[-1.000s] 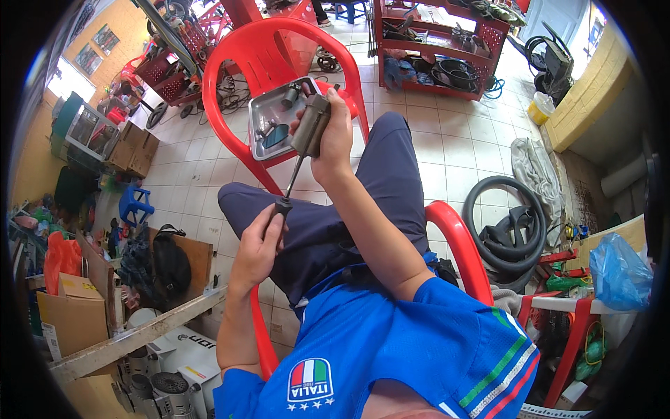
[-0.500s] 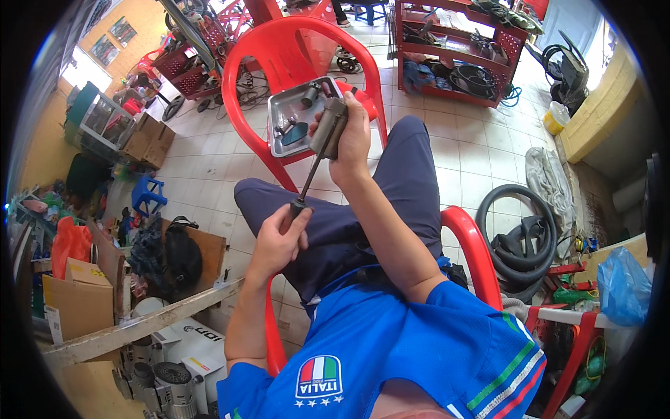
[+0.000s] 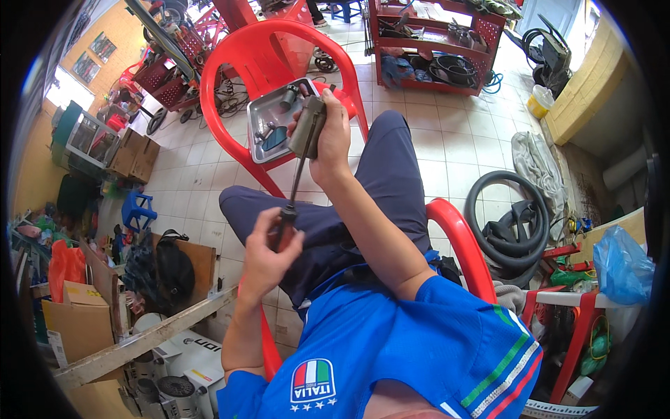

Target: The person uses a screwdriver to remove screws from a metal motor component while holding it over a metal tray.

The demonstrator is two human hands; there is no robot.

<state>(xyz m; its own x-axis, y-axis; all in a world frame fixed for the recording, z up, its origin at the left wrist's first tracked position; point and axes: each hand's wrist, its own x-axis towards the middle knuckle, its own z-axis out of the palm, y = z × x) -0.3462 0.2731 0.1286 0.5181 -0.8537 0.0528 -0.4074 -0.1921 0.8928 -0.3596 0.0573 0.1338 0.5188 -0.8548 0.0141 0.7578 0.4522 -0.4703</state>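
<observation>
My left hand [image 3: 269, 262] has its fingers around the dark reddish handle of a screwdriver [image 3: 297, 183], with the forefinger raised along the handle's upper end. The slim shaft slants up to a grey-brown metal block [image 3: 307, 127]. My right hand [image 3: 333, 143] is closed around that block, holding it above my lap. Where the tip meets the block is not clearly visible. Just beyond, a metal tray [image 3: 264, 155] lies on a red plastic chair [image 3: 211, 105]. In it are a dark cylindrical part [image 3: 287, 99], a blue-green oval piece [image 3: 274, 139] and small metal parts.
A red tool cart [image 3: 433, 82] stands at the far right. Black tubes [image 3: 480, 209] lie coiled on the tiles to my right, near a blue plastic bag [image 3: 621, 265]. On the left are a blue stool [image 3: 142, 209], a cardboard box [image 3: 80, 318] and a wooden beam [image 3: 150, 335].
My left fingers have shifted and loosened on the screwdriver handle, the forefinger lifting. The block stays in my right hand. The whole view has shifted slightly.
</observation>
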